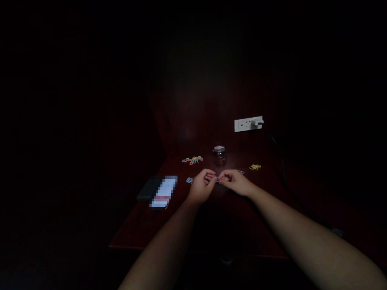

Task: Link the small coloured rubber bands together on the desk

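Over the dark red table, my left hand (203, 186) and my right hand (234, 181) meet fingertip to fingertip. Both pinch a small green loop (217, 178), which looks like an elastic hair tie and is mostly covered by the fingers. Light blue loops (189, 180) lie just left of my left hand. Some purple loops (241, 172) show behind my right hand, partly hidden by it. Farther back is a mixed pile of coloured loops (193, 160), and a group of yellow loops (255, 166) lies to the right.
A clear lidded jar (219, 153) stands at the back of the table (178, 229). On the left, a lit phone (165, 192) leans on or overlaps a dark case-like object (148, 189). A wall socket (248, 124) holds a plug with a dark cable. The surroundings are very dark.
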`<state>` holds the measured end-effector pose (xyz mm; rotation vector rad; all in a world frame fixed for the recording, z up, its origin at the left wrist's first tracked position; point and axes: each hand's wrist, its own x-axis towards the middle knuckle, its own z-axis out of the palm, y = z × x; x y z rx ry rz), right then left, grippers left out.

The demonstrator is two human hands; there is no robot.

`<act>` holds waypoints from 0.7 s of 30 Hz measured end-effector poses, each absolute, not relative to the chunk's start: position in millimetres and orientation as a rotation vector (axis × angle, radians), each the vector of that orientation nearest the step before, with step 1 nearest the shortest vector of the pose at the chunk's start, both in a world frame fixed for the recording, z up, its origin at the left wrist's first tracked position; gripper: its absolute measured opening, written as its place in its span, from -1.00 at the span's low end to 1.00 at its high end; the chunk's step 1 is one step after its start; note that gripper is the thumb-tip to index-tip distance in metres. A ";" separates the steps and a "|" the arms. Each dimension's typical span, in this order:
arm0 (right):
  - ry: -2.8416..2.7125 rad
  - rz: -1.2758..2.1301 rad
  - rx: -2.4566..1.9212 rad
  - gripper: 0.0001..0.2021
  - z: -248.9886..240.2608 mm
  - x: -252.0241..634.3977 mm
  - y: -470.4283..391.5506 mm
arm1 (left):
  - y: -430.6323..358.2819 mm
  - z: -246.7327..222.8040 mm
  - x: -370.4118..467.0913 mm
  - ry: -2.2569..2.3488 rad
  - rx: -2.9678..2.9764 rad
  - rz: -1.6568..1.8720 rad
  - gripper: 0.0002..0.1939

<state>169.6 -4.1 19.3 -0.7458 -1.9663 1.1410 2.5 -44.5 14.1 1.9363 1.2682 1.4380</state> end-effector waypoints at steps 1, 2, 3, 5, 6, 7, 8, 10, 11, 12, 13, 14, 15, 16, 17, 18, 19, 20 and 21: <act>-1.963 1.150 -0.746 -0.69 18.7 170.2 -3.7 | -44.8 13.7 2.6 1.260 1.927 1.433 -0.80; -1.957 1.156 -0.747 -0.69 18.0 170.8 -3.4 | -45.2 13.2 2.6 1.254 1.920 1.422 -0.79; -1.952 1.161 -0.750 -0.68 17.4 171.3 -3.1 | -45.5 12.5 2.7 1.248 1.915 1.404 -0.78; -1.951 1.168 -0.756 -0.69 16.4 171.6 -2.8 | -45.6 10.6 2.4 1.238 1.915 1.360 -0.77; -1.957 1.174 -0.754 -0.69 16.0 171.5 -2.8 | -45.3 9.6 2.0 1.235 1.915 1.345 -0.77; -1.965 1.179 -0.751 -0.69 15.9 171.2 -3.1 | -44.8 8.8 1.5 1.233 1.912 1.336 -0.77; -1.976 1.181 -0.746 -0.70 15.9 170.8 -3.5 | -44.1 8.1 1.0 1.231 1.904 1.334 -0.77; -2.002 1.174 -0.733 -0.71 16.6 169.9 -4.9 | -42.6 7.3 0.0 1.223 1.880 1.343 -0.78; -2.012 1.164 -0.727 -0.72 17.3 169.4 -5.9 | -41.9 7.2 -0.3 1.219 1.868 1.347 -0.78; -2.020 1.147 -0.723 -0.73 18.0 168.9 -7.0 | -41.4 7.3 -0.4 1.214 1.859 1.348 -0.78; -2.024 1.126 -0.720 -0.74 18.8 168.5 -8.0 | -41.0 7.4 -0.4 1.209 1.853 1.348 -0.78; -2.025 1.108 -0.720 -0.75 19.5 168.1 -9.0 | -40.9 7.6 -0.3 1.206 1.849 1.348 -0.77; -2.023 1.093 -0.722 -0.76 20.1 167.8 -9.7 | -40.8 7.8 -0.1 1.202 1.849 1.345 -0.77; -2.022 1.084 -0.727 -0.77 20.6 167.5 -10.1 | -40.9 7.9 0.0 1.199 1.855 1.341 -0.76; -2.021 1.079 -0.732 -0.78 20.7 167.3 -10.3 | -41.0 7.9 0.1 1.194 1.865 1.334 -0.75; -2.021 1.078 -0.735 -0.78 20.7 167.3 -10.1 | -41.2 7.9 0.1 1.191 1.878 1.328 -0.75; -2.022 1.077 -0.738 -0.78 20.4 167.3 -9.8 | -41.3 7.9 0.0 1.192 1.890 1.325 -0.75; -2.022 1.074 -0.738 -0.77 20.0 167.4 -9.4 | -41.5 7.9 -0.2 1.194 1.900 1.324 -0.75; -2.021 1.070 -0.735 -0.76 19.5 167.6 -8.9 | -41.7 8.0 -0.5 1.195 1.906 1.325 -0.75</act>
